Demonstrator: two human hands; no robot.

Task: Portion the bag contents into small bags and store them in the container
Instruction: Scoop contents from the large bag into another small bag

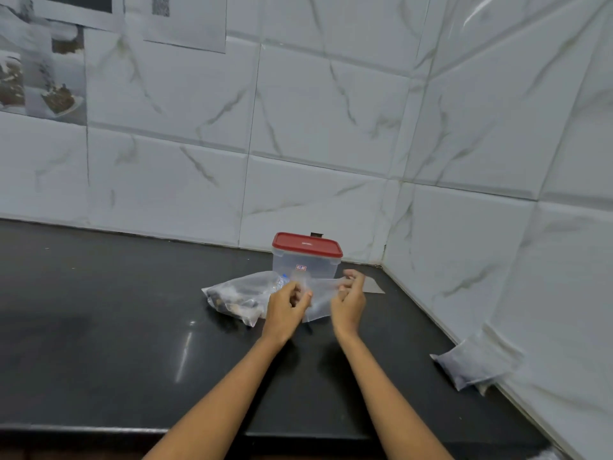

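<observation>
Holding a small empty bag (pixel 318 298) stretched crosswise between them, the left hand (pixel 285 308) and right hand (pixel 348 302) each pinched one end. The big bag (pixel 237 295) of dark pieces lay on the counter (pixel 116 310) just left of the left hand, the nearer one. The red-lidded container (pixel 306 260) stood closed directly behind.

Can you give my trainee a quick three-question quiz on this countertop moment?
1. True or false: the red lid is off the container.
2. What do the left hand and right hand pinch between them?
3. The full bag lies: A) left of the hands, B) inside the container, C) against the right wall.

Key: 1 false, the lid is on. 2 an empty small bag. 3 A.
</observation>
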